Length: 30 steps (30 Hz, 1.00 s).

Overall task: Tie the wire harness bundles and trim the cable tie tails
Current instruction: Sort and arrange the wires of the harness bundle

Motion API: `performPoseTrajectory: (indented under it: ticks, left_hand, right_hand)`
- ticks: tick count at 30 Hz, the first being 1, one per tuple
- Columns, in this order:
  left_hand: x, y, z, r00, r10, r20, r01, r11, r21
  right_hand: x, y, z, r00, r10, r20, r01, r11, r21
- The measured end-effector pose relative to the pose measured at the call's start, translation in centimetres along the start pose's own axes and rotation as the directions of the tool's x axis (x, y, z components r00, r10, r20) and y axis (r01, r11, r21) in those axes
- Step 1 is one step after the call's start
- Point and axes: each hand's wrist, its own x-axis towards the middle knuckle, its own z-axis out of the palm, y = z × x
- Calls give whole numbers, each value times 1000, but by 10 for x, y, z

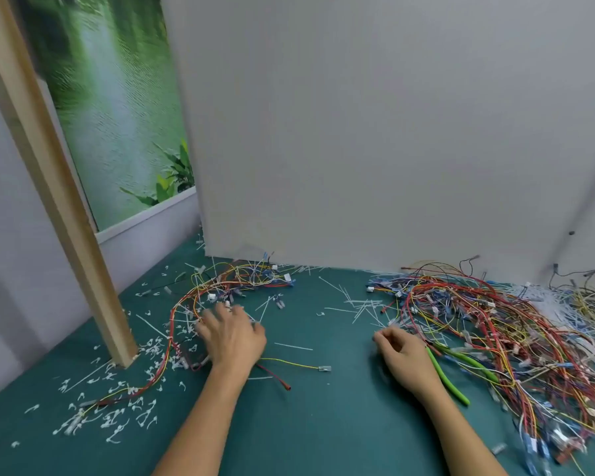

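My left hand (231, 333) lies palm down with fingers spread on a wire harness (186, 304) of red and yellow wires at the left of the green table. My right hand (401, 352) has its fingers curled, and the green handles of a pair of cutters (450, 379) stick out from under it toward the front right. A large tangled heap of harnesses (488, 331) lies just right of that hand. Loose white cable ties (361, 307) lie between the two heaps.
Trimmed cable tie tails (117, 407) litter the table at front left. A wooden post (66, 207) stands at the left, with a grey panel (358, 132) behind the work area. More wires and white ties (584, 297) lie at the far right.
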Motion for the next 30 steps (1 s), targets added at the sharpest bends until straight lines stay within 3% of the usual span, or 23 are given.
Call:
performPoseTrajectory:
  ticks: [2,4,9,13,15,18,21,23,26,28,30]
  left_hand:
    - [0,-11,-5,980,-187,63,183,981,59]
    - [3,-20,-3,964,-254,85,249,967,62]
    - [7,-15,-4,974,-184,134,196,978,-77]
    - [12,-24,-11,973,-193,-127,139,928,-346]
    - [11,-25,-19,923,-188,-336,-12,859,-513]
    - [1,-12,-31,741,-55,-669,-403,761,-509]
    - [-25,20,-31,510,268,-818,-776,552,-303]
    - [-49,49,-24,362,493,-791,-913,357,-195]
    - [-85,87,-8,170,723,-670,-984,90,-153]
    - [-102,98,4,68,822,-566,-989,-17,-144]
    - [-109,100,11,29,883,-469,-986,-51,-158]
  right_hand:
    - [0,-2,-1,1000,27,-2,-27,1000,9]
    - [-1,-4,-1,1000,30,2,-30,1000,10]
    - [-3,-6,-3,999,43,15,-44,999,30]
    - [-2,-6,-3,999,44,12,-45,999,24]
    - [-2,-6,-3,999,46,9,-47,999,27]
    - [-1,-5,-2,999,46,5,-46,999,27]
    - [-1,-4,-2,999,43,10,-44,998,41]
    - [-2,-6,-1,1000,29,6,-29,997,72]
    - [-4,-12,-1,999,2,-38,6,978,207]
    - [-6,-16,-2,996,56,-74,-26,932,361]
    - [-8,-21,-6,991,126,-33,-93,861,500]
